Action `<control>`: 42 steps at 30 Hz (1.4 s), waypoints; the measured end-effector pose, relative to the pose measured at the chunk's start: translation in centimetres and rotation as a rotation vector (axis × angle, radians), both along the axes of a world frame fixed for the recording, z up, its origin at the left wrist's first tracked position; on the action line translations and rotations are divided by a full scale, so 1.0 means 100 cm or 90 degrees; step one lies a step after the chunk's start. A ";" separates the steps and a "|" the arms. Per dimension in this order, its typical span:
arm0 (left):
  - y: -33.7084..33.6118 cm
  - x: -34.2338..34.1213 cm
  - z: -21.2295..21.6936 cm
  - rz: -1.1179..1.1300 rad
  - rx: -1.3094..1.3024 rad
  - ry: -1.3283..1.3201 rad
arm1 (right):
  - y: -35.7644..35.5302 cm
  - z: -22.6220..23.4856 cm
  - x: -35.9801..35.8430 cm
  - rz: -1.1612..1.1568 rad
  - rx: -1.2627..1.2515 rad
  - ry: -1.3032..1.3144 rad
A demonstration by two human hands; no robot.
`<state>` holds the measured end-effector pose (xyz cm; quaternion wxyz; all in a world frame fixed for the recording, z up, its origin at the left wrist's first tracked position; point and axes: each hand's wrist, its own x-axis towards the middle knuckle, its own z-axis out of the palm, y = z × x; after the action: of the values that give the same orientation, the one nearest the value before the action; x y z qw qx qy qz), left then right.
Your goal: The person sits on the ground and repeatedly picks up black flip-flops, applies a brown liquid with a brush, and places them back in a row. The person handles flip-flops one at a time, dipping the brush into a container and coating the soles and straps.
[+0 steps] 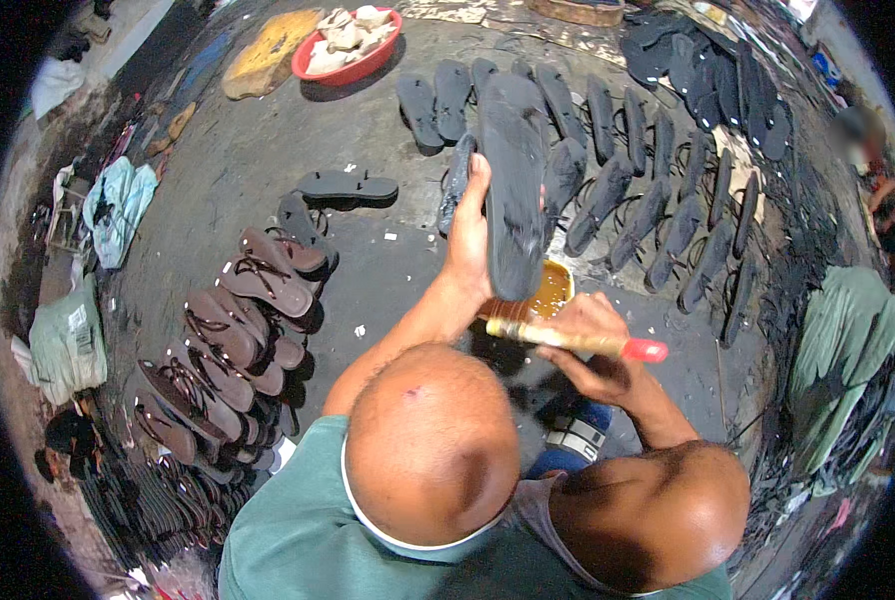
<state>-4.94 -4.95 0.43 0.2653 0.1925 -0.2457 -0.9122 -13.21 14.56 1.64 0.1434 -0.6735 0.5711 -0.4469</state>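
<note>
My left hand grips a dark grey sandal sole, held up on end with its broad face toward me. Fingers of my right hand are wrapped round a brush with a pale handle and a red end. Its other end lies just below the sole's lower tip; whether they touch I cannot tell. Behind the brush stands a container of amber liquid, partly hidden by the sole and my hand.
Rows of black sandals lie ahead and to the right. Brown sandals are stacked at the left, near a single black sole. A red basin with pale scraps stands far left, beside a yellowish block. Green cloth lies right.
</note>
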 end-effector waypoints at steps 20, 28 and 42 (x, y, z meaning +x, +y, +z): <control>-0.217 0.057 -0.207 0.256 -0.444 -0.662 | 0.015 -0.035 -0.028 -0.350 0.157 -0.428; -0.212 0.107 -0.231 0.476 0.013 -0.548 | -0.040 -0.112 -0.021 -0.281 0.218 0.164; -0.154 0.181 -0.193 0.727 -0.572 -0.663 | 0.004 -0.078 -0.018 -0.186 -0.043 -0.087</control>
<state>13.12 -20.39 -18.90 0.5844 0.5531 -0.5357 -0.2558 -14.99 15.00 -6.11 0.0928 -0.5556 0.6367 -0.5266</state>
